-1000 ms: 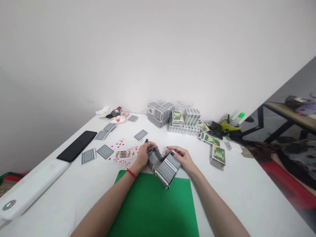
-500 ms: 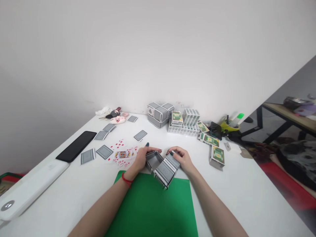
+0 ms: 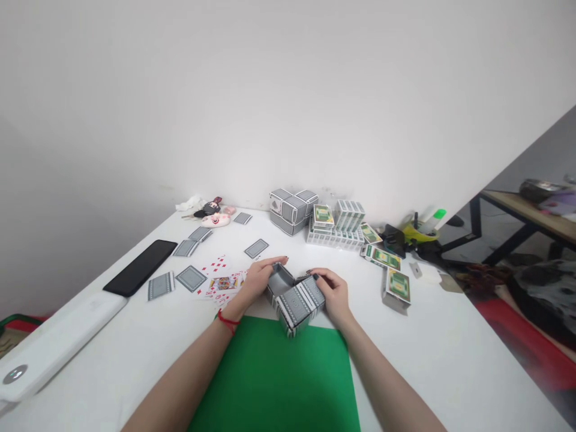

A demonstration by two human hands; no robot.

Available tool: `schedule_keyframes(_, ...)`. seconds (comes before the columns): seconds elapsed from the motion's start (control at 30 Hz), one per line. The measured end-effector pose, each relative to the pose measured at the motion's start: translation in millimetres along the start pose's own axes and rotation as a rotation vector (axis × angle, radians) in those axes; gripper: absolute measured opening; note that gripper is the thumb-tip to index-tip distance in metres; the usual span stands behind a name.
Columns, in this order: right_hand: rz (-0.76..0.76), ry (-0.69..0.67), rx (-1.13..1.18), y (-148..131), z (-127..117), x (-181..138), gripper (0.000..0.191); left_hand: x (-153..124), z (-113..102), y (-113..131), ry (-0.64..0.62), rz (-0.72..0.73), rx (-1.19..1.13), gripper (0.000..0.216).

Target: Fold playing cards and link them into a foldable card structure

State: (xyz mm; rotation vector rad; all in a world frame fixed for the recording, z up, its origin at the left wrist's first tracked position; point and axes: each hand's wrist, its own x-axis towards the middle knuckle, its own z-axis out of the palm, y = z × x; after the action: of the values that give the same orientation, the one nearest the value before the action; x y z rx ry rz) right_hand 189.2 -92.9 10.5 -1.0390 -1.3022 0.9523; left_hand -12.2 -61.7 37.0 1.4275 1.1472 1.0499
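Between my hands is a box structure folded from playing cards [image 3: 297, 305], with grey patterned card backs outside. Its left part opens upward and shows a plain grey inside; the right part is covered by cards on top. My left hand [image 3: 258, 281] is closed on the left wall, fingers along the far side. At the right end, my right hand [image 3: 335, 295] grips the structure with thumb and fingers, the thumb partly hidden. The structure sits over the far edge of a green sheet [image 3: 279, 378]. Loose face-up playing cards [image 3: 225, 283] lie just left of my left hand.
At the back stands a block of folded-card boxes [image 3: 292, 210], beside stacked card packs [image 3: 335, 237]. Several card boxes [image 3: 396, 287] lie right. Leftward are face-down cards [image 3: 191, 278], a black phone [image 3: 140, 267], a long white device [image 3: 63, 345] and keys with trinkets [image 3: 209, 210].
The card structure has turned slightly and its near corner has shifted a little left and away. My left hand has moved slightly farther forward, still holding; my right hand keeps its grip.
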Motion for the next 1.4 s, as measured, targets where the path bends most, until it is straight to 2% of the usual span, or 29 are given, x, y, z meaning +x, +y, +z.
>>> schedule_keyframes(0.17,0.017,-0.043,-0.039,-0.1,3.8,-0.7,0.015,1.1,-1.6,0.5,-0.125,-0.013,-0.013,0.044)
schedule_keyframes(0.27,-0.004,-0.059,-0.053,-0.4,0.5,-0.2,0.015,0.7,-5.9,-1.5,-0.194,0.066,-0.044,0.043)
schedule_keyframes(0.33,-0.014,-0.054,-0.063,-0.2,-2.1,-0.7,0.015,3.6,-15.5,-4.4,-0.104,0.134,-0.022,0.042)
schedule_keyframes(0.37,-0.020,-0.045,-0.073,0.0,-3.2,-1.1,0.016,5.9,-23.0,-6.3,0.015,0.152,0.023,0.041)
schedule_keyframes(0.43,-0.039,-0.015,-0.099,0.3,-4.9,-2.3,0.016,11.2,-42.2,-10.7,0.142,0.125,0.106,0.039)
schedule_keyframes(0.47,-0.054,0.002,-0.113,0.4,-5.4,-2.8,0.016,13.6,-53.0,-12.8,0.258,0.083,0.254,0.038)
schedule_keyframes(0.5,-0.072,0.018,-0.127,0.3,-5.7,-3.3,0.016,15.4,-63.7,-14.6,0.316,0.055,0.427,0.037)
schedule_keyframes(0.63,-0.119,0.046,-0.163,-1.2,-6.0,-4.0,0.017,17.0,-93.9,-16.8,0.213,-0.025,0.896,0.038)
schedule_keyframes(0.73,-0.114,0.043,-0.174,-2.0,-6.5,-4.2,0.017,15.9,-99.1,-15.2,0.204,-0.165,1.081,0.061)
schedule_keyframes(0.8,-0.106,0.040,-0.177,-1.8,-7.1,-4.2,0.018,15.6,-99.1,-15.3,0.194,-0.159,1.125,0.059)
schedule_keyframes(0.83,-0.101,0.037,-0.178,-1.5,-7.4,-4.2,0.018,15.2,-99.2,-16.3,0.214,-0.139,1.137,0.054)
schedule_keyframes(0.9,-0.093,0.031,-0.181,-0.8,-8.0,-4.2,0.018,13.6,-100.1,-20.3,0.358,-0.132,1.190,0.049)
schedule_keyframes(0.97,-0.087,0.028,-0.181,-0.4,-8.4,-4.1,0.018,10.1,-101.5,-26.0,0.526,-0.203,1.256,0.055)
schedule_keyframes(1.0,-0.084,0.028,-0.179,-0.4,-8.5,-4.1,0.018,7.9,-102.3,-28.6,0.557,-0.238,1.278,0.059)
schedule_keyframes(1.07,-0.076,0.027,-0.172,-0.7,-8.4,-4.1,0.018,3.6,-103.8,-31.7,0.507,-0.271,1.293,0.060)
schedule_keyframes(1.17,-0.064,0.026,-0.165,-1.6,-8.1,-4.1,0.018,1.2,-109.1,-29.8,0.446,-0.234,1.281,0.048)
schedule_keyframes(1.3,-0.054,0.029,-0.159,-1.3,-7.6,-3.4,0.018,13.2,-131.4,-27.4,0.658,-0.100,1.274,0.045)
schedule_keyframes(1.37,-0.050,0.030,-0.152,-0.4,-7.4,-2.6,0.018,25.7,-147.4,-31.2,0.684,-0.109,1.312,0.054)
schedule_keyframes(1.4,-0.046,0.028,-0.148,0.1,-7.3,-2.1,0.018,32.8,-154.9,-34.1,0.653,-0.134,1.311,0.061)
